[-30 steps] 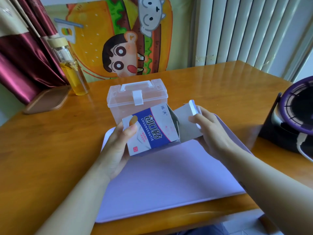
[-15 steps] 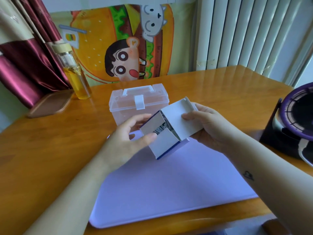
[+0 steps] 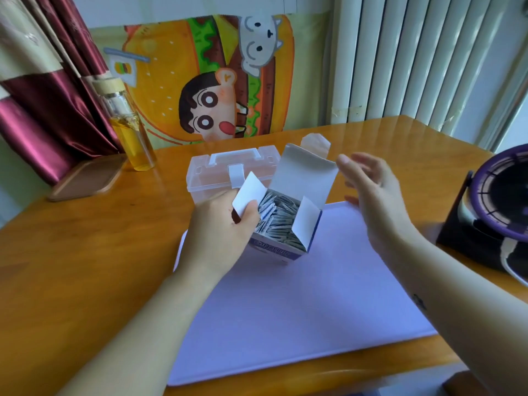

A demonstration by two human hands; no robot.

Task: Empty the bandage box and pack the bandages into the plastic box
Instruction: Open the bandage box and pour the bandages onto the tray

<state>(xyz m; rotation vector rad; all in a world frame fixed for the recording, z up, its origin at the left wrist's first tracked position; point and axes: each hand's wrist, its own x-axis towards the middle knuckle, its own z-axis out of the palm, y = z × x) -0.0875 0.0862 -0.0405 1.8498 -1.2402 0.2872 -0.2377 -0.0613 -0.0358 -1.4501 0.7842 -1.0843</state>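
Note:
The white and blue bandage box [image 3: 303, 178] stands upright over the lilac mat [image 3: 300, 295], its lid and side flaps folded open. Several wrapped bandages [image 3: 278, 218] fill it to the top. My left hand [image 3: 220, 235] grips the box by its left side, thumb on the left flap. My right hand [image 3: 371, 192] hovers just right of the box, fingers spread, holding nothing. The clear plastic box [image 3: 217, 172] with a white latch and handle stands right behind the bandage box, its lid down.
A glass bottle [image 3: 128, 130] with yellow liquid stands at the back left beside a wooden coaster [image 3: 85, 178]. A black and purple fan [image 3: 497, 212] sits at the right table edge. A cartoon cloth hangs behind the wooden table [image 3: 85, 252].
The bandage box was turned from lying sideways to upright and its top flaps were opened. My right hand let go of it and drew off to the right.

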